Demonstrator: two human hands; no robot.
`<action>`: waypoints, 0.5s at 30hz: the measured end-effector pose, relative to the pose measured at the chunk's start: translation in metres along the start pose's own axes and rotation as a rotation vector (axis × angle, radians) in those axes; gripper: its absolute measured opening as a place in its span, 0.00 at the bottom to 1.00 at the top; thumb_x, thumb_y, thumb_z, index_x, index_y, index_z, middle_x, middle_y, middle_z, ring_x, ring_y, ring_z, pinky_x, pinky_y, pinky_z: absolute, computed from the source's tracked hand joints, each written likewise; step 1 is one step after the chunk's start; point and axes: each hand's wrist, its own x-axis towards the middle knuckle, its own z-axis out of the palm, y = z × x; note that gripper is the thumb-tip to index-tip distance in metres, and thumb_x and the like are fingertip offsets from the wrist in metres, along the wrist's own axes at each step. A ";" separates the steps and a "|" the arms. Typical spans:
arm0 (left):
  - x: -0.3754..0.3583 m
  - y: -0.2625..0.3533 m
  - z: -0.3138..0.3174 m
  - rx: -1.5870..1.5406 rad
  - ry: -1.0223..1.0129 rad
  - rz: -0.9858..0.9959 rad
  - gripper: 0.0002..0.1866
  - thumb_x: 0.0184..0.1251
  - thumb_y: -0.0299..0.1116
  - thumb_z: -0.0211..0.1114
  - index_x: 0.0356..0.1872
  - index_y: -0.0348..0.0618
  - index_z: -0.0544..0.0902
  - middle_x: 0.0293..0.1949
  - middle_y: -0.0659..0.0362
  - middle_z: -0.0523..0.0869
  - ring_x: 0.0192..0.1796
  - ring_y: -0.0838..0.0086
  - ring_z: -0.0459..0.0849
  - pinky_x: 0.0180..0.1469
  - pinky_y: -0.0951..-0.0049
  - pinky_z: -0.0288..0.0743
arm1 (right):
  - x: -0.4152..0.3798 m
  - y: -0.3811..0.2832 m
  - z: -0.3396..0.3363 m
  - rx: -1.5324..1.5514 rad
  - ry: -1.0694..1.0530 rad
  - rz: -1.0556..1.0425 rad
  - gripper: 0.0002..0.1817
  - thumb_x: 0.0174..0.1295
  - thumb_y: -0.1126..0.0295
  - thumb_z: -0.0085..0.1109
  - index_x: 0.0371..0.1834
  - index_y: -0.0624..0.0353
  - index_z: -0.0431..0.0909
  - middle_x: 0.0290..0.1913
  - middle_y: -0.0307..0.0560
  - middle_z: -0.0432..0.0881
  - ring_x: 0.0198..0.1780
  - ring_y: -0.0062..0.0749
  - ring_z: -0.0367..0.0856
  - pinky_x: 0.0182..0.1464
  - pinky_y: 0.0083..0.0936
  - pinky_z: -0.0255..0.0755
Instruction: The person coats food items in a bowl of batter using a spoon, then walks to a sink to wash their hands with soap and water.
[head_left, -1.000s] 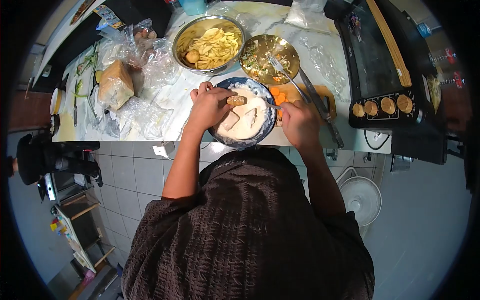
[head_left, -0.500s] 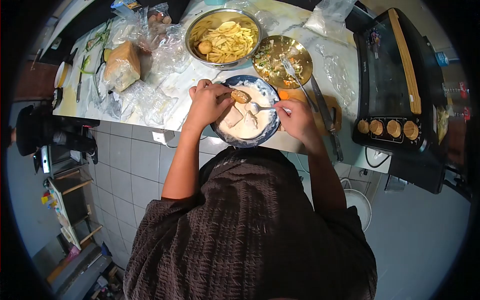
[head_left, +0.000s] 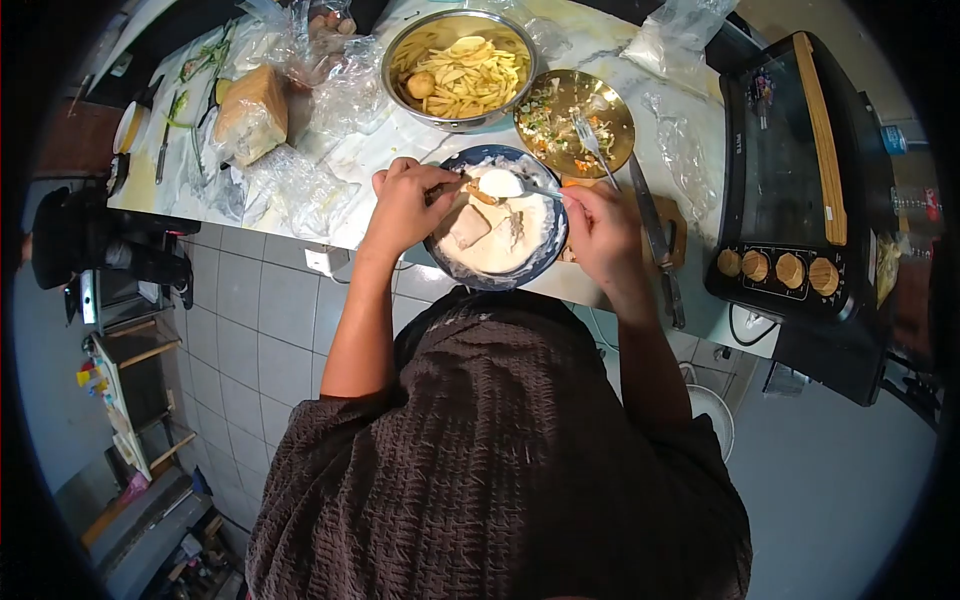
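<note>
A dark blue bowl [head_left: 556, 258] of pale, creamy batter [head_left: 498, 259] sits at the counter's front edge. My left hand [head_left: 405, 208] reaches over its left rim, fingers pinching a brownish piece that looks like stuffed bread [head_left: 486, 196]. Part of that piece is hidden by the spoon. From the right, my right hand [head_left: 603, 228] grips the handle of a spoon [head_left: 502, 183], whose bowl is full of batter right over the piece. Lower in the bowl lie a coated square piece [head_left: 469, 228] and a smaller coated piece [head_left: 513, 232].
Behind stands a steel bowl of cut potatoes [head_left: 470, 80]. A gold plate [head_left: 545, 153] carries chopped filling and a fork [head_left: 592, 140]. A knife [head_left: 652, 225] lies beside it. Bagged bread [head_left: 250, 110] is at left, a black oven [head_left: 785, 150] at right.
The spoon has moved up and left, from resting in the batter to over the piece in my left hand, and now carries batter. The view has shifted slightly.
</note>
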 end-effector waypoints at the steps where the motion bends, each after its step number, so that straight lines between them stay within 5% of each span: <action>1: -0.001 0.000 -0.004 0.000 0.001 -0.001 0.12 0.52 0.38 0.70 0.39 0.50 0.87 0.39 0.63 0.86 0.46 0.68 0.74 0.51 0.65 0.58 | -0.001 -0.002 0.003 -0.050 0.016 -0.018 0.04 0.54 0.77 0.59 0.33 0.61 0.81 0.28 0.48 0.78 0.31 0.44 0.78 0.35 0.32 0.72; 4: -0.001 -0.001 -0.019 -0.034 0.047 0.005 0.11 0.54 0.36 0.69 0.38 0.48 0.87 0.38 0.60 0.86 0.42 0.66 0.78 0.47 0.65 0.64 | -0.004 -0.006 0.005 -0.145 0.011 -0.080 0.05 0.54 0.78 0.59 0.33 0.60 0.81 0.28 0.47 0.76 0.32 0.44 0.77 0.36 0.33 0.70; 6: 0.003 0.000 -0.031 -0.066 0.135 0.101 0.10 0.55 0.35 0.69 0.38 0.46 0.87 0.37 0.57 0.86 0.38 0.66 0.81 0.38 0.68 0.72 | -0.009 -0.009 0.007 -0.187 -0.007 -0.112 0.06 0.54 0.78 0.59 0.34 0.59 0.82 0.28 0.46 0.75 0.33 0.43 0.77 0.37 0.33 0.70; 7: 0.004 0.005 -0.037 -0.088 0.091 -0.009 0.10 0.56 0.34 0.68 0.38 0.44 0.86 0.36 0.55 0.86 0.37 0.68 0.83 0.30 0.73 0.74 | -0.010 -0.009 0.008 -0.203 0.001 -0.124 0.06 0.54 0.78 0.58 0.35 0.59 0.82 0.28 0.47 0.75 0.32 0.44 0.77 0.36 0.33 0.70; 15: 0.056 0.044 -0.026 -0.272 0.036 0.179 0.10 0.59 0.32 0.66 0.41 0.43 0.85 0.36 0.57 0.87 0.34 0.75 0.83 0.30 0.77 0.72 | -0.028 -0.006 -0.007 0.000 0.097 0.165 0.06 0.56 0.78 0.57 0.36 0.61 0.81 0.30 0.50 0.77 0.31 0.46 0.77 0.33 0.34 0.71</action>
